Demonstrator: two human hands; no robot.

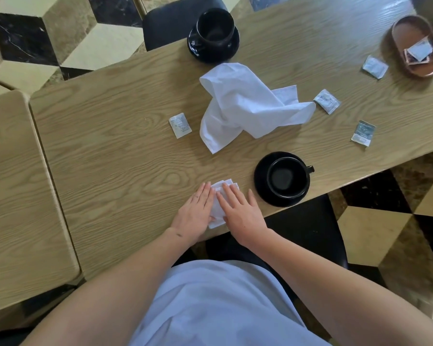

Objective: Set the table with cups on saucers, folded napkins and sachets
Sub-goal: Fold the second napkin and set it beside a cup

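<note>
A small folded white napkin lies at the table's near edge. My left hand and my right hand both rest flat on it with fingers spread, covering most of it. To its right a black cup stands on a black saucer. A second black cup sits on its saucer at the far edge. An unfolded white napkin lies crumpled in the middle. Several sachets lie loose: one to the left, one near the crumpled napkin, one further right.
A copper oval tray with sachets in it sits at the far right, another sachet beside it. A second wooden table adjoins on the left. Dark chairs stand at the far and near sides.
</note>
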